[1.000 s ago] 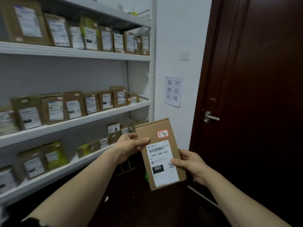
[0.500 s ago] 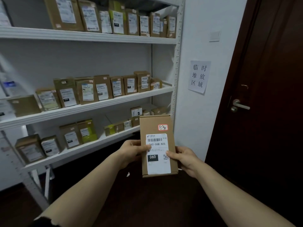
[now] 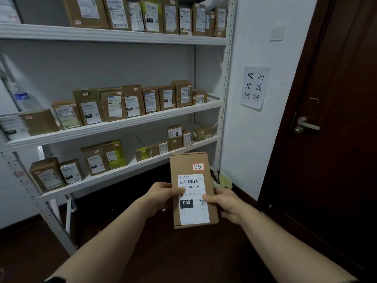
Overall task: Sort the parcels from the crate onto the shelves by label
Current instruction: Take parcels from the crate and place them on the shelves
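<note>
A flat brown cardboard parcel (image 3: 183, 166) stands upright in front of me, held in both hands. Its white label reads 060-06B-A05 and 060, and a small red-edged sticker near the top reads 3-3-8. My left hand (image 3: 161, 194) grips its left edge with the thumb on the label. My right hand (image 3: 226, 201) grips the right edge, thumb on the label's QR corner. White shelves (image 3: 114, 127) with rows of labelled brown parcels (image 3: 132, 101) rise behind and to the left. The crate is out of sight.
A white wall with a paper sign (image 3: 255, 87) and a switch plate (image 3: 276, 32) lies right of the shelf post (image 3: 223, 103). A dark wooden door (image 3: 336, 139) with a metal handle (image 3: 306, 124) fills the right. A yellow-green bag (image 3: 222, 178) sits on the dark floor.
My view has swung left and pulled back, so more of the shelves shows. The parcel has turned from tilted to upright and sits lower in view, still in both hands.
</note>
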The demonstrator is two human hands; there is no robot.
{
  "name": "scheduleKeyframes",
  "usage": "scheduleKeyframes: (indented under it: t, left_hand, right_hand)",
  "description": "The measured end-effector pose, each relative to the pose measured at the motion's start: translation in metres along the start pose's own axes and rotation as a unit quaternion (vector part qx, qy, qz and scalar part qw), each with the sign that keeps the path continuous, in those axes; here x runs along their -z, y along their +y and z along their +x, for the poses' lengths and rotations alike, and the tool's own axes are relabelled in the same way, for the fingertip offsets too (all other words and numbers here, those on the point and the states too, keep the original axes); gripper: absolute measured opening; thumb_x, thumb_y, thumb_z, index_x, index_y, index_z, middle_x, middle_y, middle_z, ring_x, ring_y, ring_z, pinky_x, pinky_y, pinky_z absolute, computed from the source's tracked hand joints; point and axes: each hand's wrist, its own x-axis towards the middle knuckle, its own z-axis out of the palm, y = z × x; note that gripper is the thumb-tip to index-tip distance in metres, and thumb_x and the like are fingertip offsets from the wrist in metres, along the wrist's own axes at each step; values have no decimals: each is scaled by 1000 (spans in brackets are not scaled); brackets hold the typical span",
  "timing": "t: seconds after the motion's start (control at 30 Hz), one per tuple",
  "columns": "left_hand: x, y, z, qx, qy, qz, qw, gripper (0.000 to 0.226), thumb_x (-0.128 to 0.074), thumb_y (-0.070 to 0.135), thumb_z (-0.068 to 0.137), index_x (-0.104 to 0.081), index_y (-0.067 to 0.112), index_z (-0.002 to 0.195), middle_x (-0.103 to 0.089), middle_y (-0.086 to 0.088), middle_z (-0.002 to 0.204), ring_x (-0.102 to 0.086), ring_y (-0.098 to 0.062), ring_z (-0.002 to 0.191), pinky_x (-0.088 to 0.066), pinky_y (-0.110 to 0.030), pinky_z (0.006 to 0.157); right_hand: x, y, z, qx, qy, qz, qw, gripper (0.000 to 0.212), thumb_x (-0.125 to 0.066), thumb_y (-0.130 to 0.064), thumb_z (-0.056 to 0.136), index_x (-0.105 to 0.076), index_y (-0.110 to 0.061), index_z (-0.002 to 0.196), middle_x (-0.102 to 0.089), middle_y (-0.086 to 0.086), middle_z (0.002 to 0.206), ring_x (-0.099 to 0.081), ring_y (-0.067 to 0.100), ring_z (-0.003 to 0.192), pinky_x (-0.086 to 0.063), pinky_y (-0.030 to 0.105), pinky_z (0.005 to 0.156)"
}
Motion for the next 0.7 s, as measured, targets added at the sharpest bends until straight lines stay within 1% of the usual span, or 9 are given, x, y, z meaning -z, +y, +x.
scheduleKeyframes:
  t: [0.03, 0.1, 0.17, 0.23, 0.33, 0.43, 0.53, 0.63, 0.7]
  left_hand:
    - [0, -2, 0, 4, 5, 6, 1000, 27, -75, 15, 81, -65, 7, 104, -73, -7, 97, -69, -20, 90, -56, -36, 78]
    - [-2, -5, -1, 10, 10, 9, 1000, 26, -75, 15, 80, -64, 7, 102, -73, -7, 96, -69, -18, 89, -55, -34, 75]
    - [-3, -8, -1, 13, 13, 16, 1000, 24, -76, 16, 80, -64, 9, 99, -73, -7, 97, -68, -19, 90, -54, -36, 80]
    - [-5, -9, -1, 15, 14, 23, 1000, 23, -76, 17, 79, -63, 10, 96, -72, -7, 98, -67, -20, 93, -53, -40, 87]
    - [-6, -10, 0, 18, 17, 31, 999, 24, -76, 18, 79, -62, 10, 97, -72, -7, 97, -67, -20, 93, -53, -40, 89]
    - [-7, -12, 2, 20, 22, 41, 999, 31, -78, 20, 77, -62, 10, 101, -72, -6, 98, -67, -21, 95, -51, -44, 94]
    - [-10, -14, 4, 24, 21, 43, 999, 31, -78, 19, 77, -61, 9, 101, -71, -7, 99, -66, -21, 95, -52, -43, 93]
    - [-11, -15, 4, 24, 12, 48, 998, 31, -80, 17, 75, -63, 9, 100, -72, -7, 99, -68, -22, 95, -54, -42, 91]
    - [-13, -15, 4, 25, 3, 51, 998, 32, -80, 14, 75, -64, 7, 102, -72, -8, 100, -69, -22, 95, -54, -42, 91]
  right_hand:
    - [-1, 2, 0, -5, 2, 0, 1000, 37, -71, -7, 82, -62, -11, 117, -73, 6, 98, -67, 20, 96, -51, 45, 90]
    - [-1, 7, 1, -17, 5, -2, 1000, 37, -71, -7, 81, -62, -10, 117, -72, 7, 100, -66, 22, 99, -49, 48, 95]
    - [0, 11, 4, -25, 6, -1, 1000, 42, -72, -7, 80, -59, -9, 120, -72, 8, 102, -66, 23, 101, -47, 51, 97]
    - [1, 13, 6, -31, 5, 1, 999, 50, -74, -8, 79, -56, -9, 126, -72, 8, 105, -66, 23, 102, -49, 51, 95]
    - [1, 16, 5, -37, 1, 1, 999, 53, -74, -9, 79, -54, -9, 128, -72, 8, 105, -66, 24, 101, -49, 52, 95]
    - [2, 18, 5, -43, 2, 1, 999, 59, -77, -11, 76, -53, -10, 130, -72, 7, 104, -67, 23, 100, -47, 53, 97]
    - [4, 19, 3, -49, 1, 0, 999, 59, -77, -11, 76, -53, -10, 130, -72, 6, 105, -66, 23, 102, -44, 53, 101]
    - [7, 23, 4, -48, 3, -10, 999, 69, -79, -15, 72, -49, -10, 134, -70, 5, 111, -61, 23, 110, -35, 55, 107]
    - [10, 26, 6, -52, 6, -6, 999, 69, -80, -15, 73, -49, -9, 134, -69, 6, 113, -59, 23, 112, -33, 55, 108]
